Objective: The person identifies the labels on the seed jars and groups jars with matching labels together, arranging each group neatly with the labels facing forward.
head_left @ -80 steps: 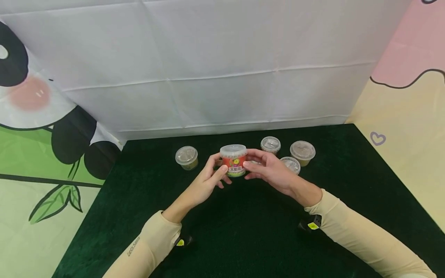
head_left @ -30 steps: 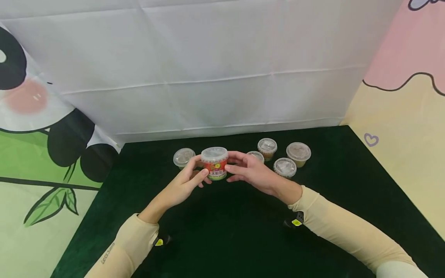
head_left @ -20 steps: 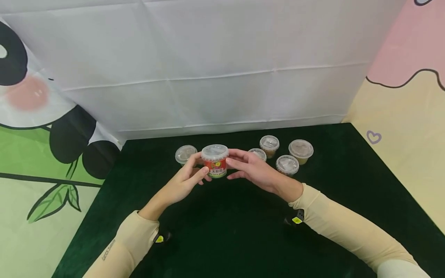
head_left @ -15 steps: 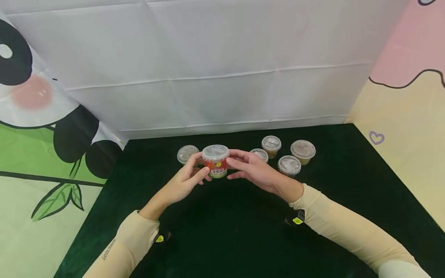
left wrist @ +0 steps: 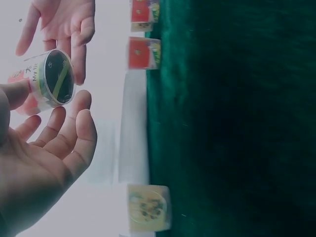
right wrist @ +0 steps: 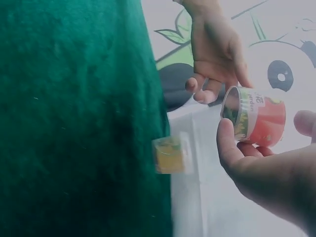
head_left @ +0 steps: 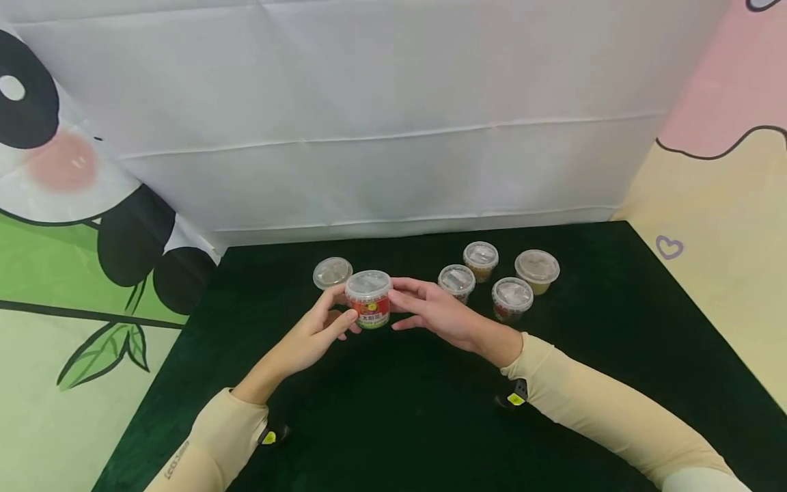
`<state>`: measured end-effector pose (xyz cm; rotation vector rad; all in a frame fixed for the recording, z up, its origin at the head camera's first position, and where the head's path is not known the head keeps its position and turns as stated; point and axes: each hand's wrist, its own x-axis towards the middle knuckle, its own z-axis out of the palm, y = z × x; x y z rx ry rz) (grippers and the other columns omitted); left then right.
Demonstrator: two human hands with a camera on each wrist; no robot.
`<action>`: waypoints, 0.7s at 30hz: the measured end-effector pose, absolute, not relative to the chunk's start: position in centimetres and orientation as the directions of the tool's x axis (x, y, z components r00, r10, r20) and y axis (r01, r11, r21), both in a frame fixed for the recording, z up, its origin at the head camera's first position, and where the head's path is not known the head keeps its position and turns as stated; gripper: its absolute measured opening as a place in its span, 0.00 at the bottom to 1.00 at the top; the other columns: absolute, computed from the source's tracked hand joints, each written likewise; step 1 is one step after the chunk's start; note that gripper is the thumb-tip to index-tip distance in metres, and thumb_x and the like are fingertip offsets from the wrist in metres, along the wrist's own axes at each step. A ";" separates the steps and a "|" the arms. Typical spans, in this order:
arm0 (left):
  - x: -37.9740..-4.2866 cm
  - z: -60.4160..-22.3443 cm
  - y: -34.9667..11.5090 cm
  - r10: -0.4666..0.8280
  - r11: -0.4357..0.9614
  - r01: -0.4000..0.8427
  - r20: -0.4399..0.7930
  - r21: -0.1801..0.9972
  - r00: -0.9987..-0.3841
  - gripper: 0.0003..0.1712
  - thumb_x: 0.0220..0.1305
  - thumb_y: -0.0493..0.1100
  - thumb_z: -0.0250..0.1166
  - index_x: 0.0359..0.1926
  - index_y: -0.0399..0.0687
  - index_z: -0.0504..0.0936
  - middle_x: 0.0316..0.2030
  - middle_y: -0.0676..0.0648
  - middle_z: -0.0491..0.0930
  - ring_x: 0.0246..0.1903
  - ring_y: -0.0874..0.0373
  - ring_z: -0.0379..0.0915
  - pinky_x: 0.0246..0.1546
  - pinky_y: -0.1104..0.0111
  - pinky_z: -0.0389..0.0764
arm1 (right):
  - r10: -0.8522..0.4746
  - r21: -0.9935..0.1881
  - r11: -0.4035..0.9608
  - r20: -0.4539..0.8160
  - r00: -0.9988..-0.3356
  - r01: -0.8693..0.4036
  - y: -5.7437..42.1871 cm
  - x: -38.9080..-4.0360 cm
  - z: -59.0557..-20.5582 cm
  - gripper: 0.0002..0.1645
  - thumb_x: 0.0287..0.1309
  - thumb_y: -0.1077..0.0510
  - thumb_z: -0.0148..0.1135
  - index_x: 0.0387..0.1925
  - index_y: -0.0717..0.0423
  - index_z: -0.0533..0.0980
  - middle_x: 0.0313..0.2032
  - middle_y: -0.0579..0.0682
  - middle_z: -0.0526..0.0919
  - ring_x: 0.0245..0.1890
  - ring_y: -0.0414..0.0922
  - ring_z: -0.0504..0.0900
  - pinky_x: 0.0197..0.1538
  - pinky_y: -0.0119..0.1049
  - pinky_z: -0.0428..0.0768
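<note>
A clear lidded plastic cup (head_left: pixel 371 311) with a red flower label and green lower band is held up in front of me. My left hand (head_left: pixel 310 342) grips its left side, thumb on the label and fingers behind. On the other side, my right hand (head_left: pixel 449 318) has its fingers against the cup. In the right wrist view the right thumb (right wrist: pixel 305 122) stands away from the cup's wall. The left wrist view shows the dark inside through the cup's clear bottom (left wrist: pixel 59 79).
Several lidded cups stand along the back of the dark green cloth (head_left: pixel 393 424): a pale-lidded one (head_left: pixel 332 272) behind the left hand, and a group at the right, including a yellowish cup (head_left: pixel 537 270) and a red-labelled one (head_left: pixel 512 299). A white curtain (head_left: pixel 381 171) hangs behind.
Both hands have carried the cup left, then lower toward me. The right thumb has come off the label. A cup earlier hidden behind the right hand now shows.
</note>
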<state>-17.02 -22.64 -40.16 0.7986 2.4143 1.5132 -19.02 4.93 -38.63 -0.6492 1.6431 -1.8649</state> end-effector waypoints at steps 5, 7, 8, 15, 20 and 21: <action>-16.5 -41.1 -23.9 0.514 0.389 0.291 0.056 0.874 -0.856 0.29 0.81 0.46 0.51 0.75 0.55 0.54 0.60 0.40 0.67 0.47 0.48 0.80 0.45 0.58 0.83 | -0.710 -0.985 -0.060 -0.070 -0.701 0.159 3.5 -19.0 -39.7 0.33 0.80 0.51 0.46 0.77 0.59 0.54 0.73 0.58 0.62 0.72 0.56 0.64 0.65 0.51 0.74; -16.3 -41.4 -24.5 0.510 0.406 0.270 0.029 0.873 -0.860 0.29 0.81 0.46 0.51 0.75 0.53 0.53 0.60 0.39 0.67 0.47 0.49 0.80 0.46 0.59 0.83 | -0.713 -0.982 -0.049 -0.093 -0.695 0.182 2.8 -18.9 -40.0 0.34 0.80 0.50 0.46 0.77 0.59 0.53 0.73 0.59 0.61 0.72 0.57 0.63 0.66 0.51 0.73; -16.3 -41.5 -24.8 0.507 0.412 0.260 0.017 0.873 -0.862 0.29 0.81 0.46 0.51 0.75 0.52 0.53 0.60 0.38 0.67 0.47 0.49 0.80 0.46 0.59 0.83 | -0.716 -0.980 -0.043 -0.104 -0.690 0.192 2.5 -18.9 -40.2 0.34 0.80 0.50 0.45 0.78 0.59 0.52 0.73 0.59 0.61 0.72 0.57 0.63 0.66 0.51 0.72; -16.4 -42.0 -27.3 0.505 0.456 0.218 -0.049 0.863 -0.862 0.28 0.80 0.46 0.52 0.74 0.47 0.56 0.60 0.37 0.68 0.48 0.47 0.80 0.46 0.60 0.83 | -0.729 -0.969 -0.033 -0.143 -0.670 0.243 -0.1 -18.9 -41.3 0.35 0.80 0.48 0.44 0.78 0.58 0.51 0.74 0.59 0.60 0.73 0.58 0.62 0.69 0.54 0.68; -16.6 -42.5 -29.1 0.511 0.456 0.196 -0.075 0.868 -0.856 0.28 0.79 0.44 0.54 0.73 0.43 0.58 0.60 0.35 0.69 0.51 0.45 0.79 0.48 0.61 0.83 | -0.714 -0.962 -0.014 -0.182 -0.676 0.274 -1.8 -18.8 -42.1 0.35 0.80 0.47 0.44 0.78 0.58 0.53 0.73 0.59 0.62 0.72 0.57 0.63 0.69 0.53 0.68; -16.6 -42.7 -29.5 0.511 0.453 0.192 -0.077 0.871 -0.856 0.28 0.79 0.43 0.55 0.73 0.42 0.58 0.61 0.35 0.69 0.51 0.44 0.79 0.48 0.62 0.83 | -0.709 -0.961 -0.007 -0.190 -0.679 0.277 -2.2 -18.8 -42.3 0.35 0.80 0.47 0.44 0.77 0.58 0.53 0.73 0.59 0.62 0.72 0.57 0.63 0.69 0.53 0.68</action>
